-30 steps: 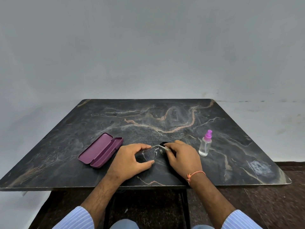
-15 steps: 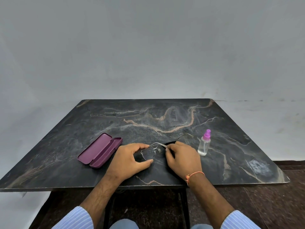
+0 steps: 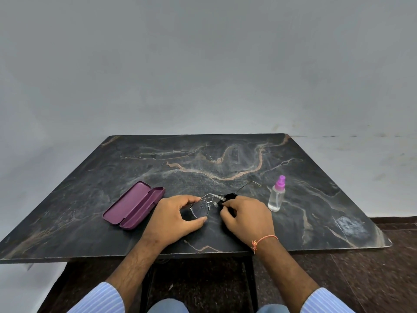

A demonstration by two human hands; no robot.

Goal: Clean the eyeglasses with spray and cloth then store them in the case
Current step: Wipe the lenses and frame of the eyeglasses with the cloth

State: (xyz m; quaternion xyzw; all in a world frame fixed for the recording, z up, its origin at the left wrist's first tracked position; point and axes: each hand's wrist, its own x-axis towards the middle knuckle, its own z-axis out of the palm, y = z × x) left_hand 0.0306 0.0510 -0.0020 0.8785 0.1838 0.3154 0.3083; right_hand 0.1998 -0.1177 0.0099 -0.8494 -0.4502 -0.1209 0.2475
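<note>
We hold the thin metal-framed eyeglasses (image 3: 204, 205) just above the dark marble-patterned table (image 3: 225, 159), near its front edge. Our left hand (image 3: 173, 219) grips the frame at one lens: the fingers (image 3: 187, 198) curl over the top rim and the thumb presses from below, so the lens shows between them. That lens looks spotted, maybe with droplets or dust; we cannot tell which. Our right hand (image 3: 248, 216) pinches a small black cloth (image 3: 230, 197) around the other lens, with the fingers curled close together. One temple arm sticks out toward the far right, open.

The small clear spray bottle with the pink cap (image 3: 277, 195) stands upright on the table, just to the right of our right hand, and nobody touches it. The purple hard eyeglasses case (image 3: 135, 205) lies open on the table at the left of our left hand, and it has nothing inside.

We judge that the spraying is probably done and the wiping is now in progress, on one lens only. What is left, as it seems: to wipe the spotted lens, fold both temples, lay the eyeglasses into the case and close the lid.
</note>
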